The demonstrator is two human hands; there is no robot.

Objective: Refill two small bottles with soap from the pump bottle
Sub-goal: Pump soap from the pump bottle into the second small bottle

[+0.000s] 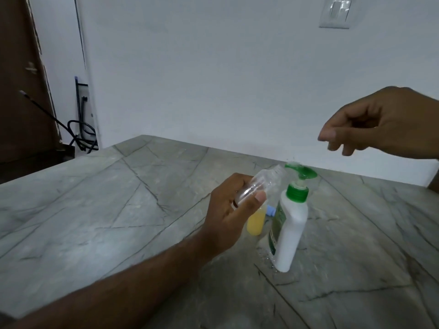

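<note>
Clear bottle [261, 184] tilted in left hand [228, 210] toward pump [301, 173].

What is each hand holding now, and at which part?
Left hand holds the empty clear bottle around its lower body. Right hand holds nothing, raised above the pump bottle.

L hand [229, 205] grip closed, R hand [377, 124] raised, fingers loosely curled.

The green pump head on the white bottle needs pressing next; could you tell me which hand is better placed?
Right: the right hand hovers empty above the green pump head, while the left hand holds the clear small bottle at its spout.
</note>
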